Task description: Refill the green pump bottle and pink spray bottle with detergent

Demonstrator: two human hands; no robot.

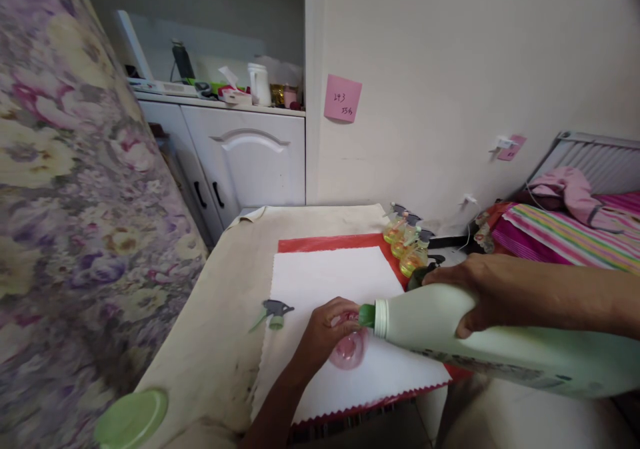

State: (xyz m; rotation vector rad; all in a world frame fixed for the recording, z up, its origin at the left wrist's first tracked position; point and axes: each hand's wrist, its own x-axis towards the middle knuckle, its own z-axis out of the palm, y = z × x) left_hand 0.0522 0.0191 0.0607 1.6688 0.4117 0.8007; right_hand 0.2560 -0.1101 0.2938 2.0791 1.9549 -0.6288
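My left hand (327,329) is closed round the upper part of a small see-through pink bottle (349,350) standing on the white sheet. My right hand (467,295) grips a large pale green detergent jug (440,322), which lies tipped almost flat in the air. The jug's darker green spout (367,315) meets the top of the pink bottle; whether liquid is flowing cannot be made out. Left of my left hand, a grey and green spray trigger head (276,313) rests on the sheet's edge. A round green cap (133,419) is at the table's near left.
Several spray bottles (414,260) with yellow liquid line the table's right side. The white sheet (330,275) lies over a red one (320,242) on the cream-covered table (225,289). A floral curtain (85,235) hangs close on the left; a bed (575,222) stands at right.
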